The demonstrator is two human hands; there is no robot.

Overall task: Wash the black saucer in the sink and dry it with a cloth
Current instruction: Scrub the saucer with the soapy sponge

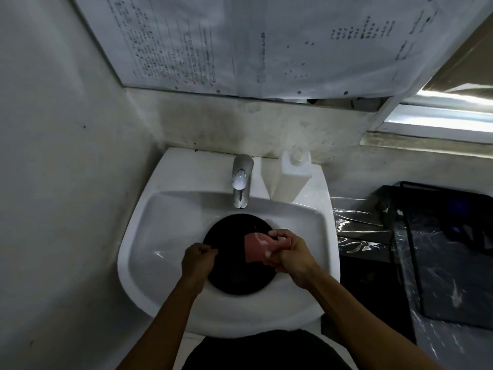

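Below a paper-covered wall we see the white sink holding the black saucer under the chrome tap, our left hand gripping its left rim while our right hand clutches a pink sponge over it.

Grimy pale walls ahead and left of the hands — printed sheets taped above, a bright window up right, black bin right.
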